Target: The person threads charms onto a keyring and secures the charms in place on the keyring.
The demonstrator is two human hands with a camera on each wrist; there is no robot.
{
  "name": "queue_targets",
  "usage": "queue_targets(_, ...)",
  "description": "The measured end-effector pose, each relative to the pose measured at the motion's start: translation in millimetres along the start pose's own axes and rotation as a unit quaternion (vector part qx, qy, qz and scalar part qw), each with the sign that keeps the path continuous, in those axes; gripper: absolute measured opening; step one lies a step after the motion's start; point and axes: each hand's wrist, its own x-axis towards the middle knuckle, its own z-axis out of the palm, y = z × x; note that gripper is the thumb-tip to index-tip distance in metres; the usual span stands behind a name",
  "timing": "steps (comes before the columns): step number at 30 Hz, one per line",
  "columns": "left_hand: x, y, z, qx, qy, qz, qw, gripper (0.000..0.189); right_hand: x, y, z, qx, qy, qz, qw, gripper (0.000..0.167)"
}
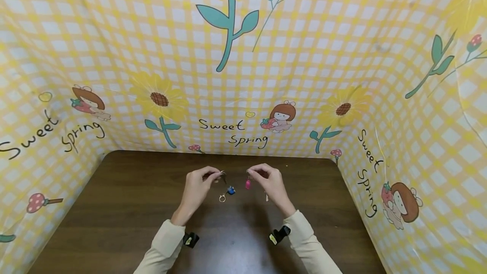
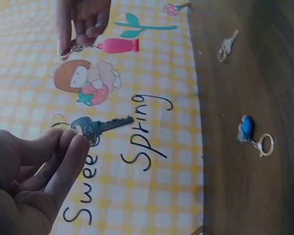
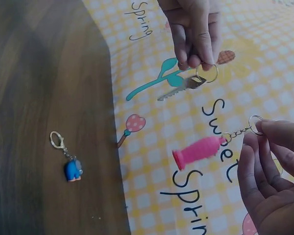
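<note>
Pinching the round bow of a silver metal key between thumb and fingertips, my left hand holds it in the air above the dark brown wooden table, a thin split ring hanging at the key's head. Just right of it and below, a blue figure charm on a pale clasp lies flat on the wood. Further right, my right hand pinches the small ring and short chain of a pink rubbery charm, which dangles free. The hands are close but not touching. To join them cleanly, I judge I should hold the key still and pry the split ring open with a nail. I count two keys, the second lying on the table, two charms, two hands.
</note>
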Motion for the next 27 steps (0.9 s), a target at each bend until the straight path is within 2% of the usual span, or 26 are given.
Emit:
queue_targets(7,2.0,13.8,1.0,-0.048,-0.032,-0.027,0.9980,0.007,-2.1,-10,2,0.006,-0.006,0.001,1.0000,0.008)
queue_targets(14,2.7,19.2,1.2,-0.107,-0.066,-0.044,0.9911,0.006,-4.7,-18,2,0.025,-0.026,-0.026,0.9990,0.011)
queue_targets(21,2.7,23.8,-0.7,-0.120,-0.091,-0.052,0.9871,0.008,-4.8,-25,3,0.020,-0.038,-0.031,0.9986,0.013)
queue_targets(27,2.7,28.1,-1.1,-0.131,-0.095,-0.045,0.9859,0.011,-3.8,-29,4,0.022,-0.046,-0.031,0.9982,0.014)
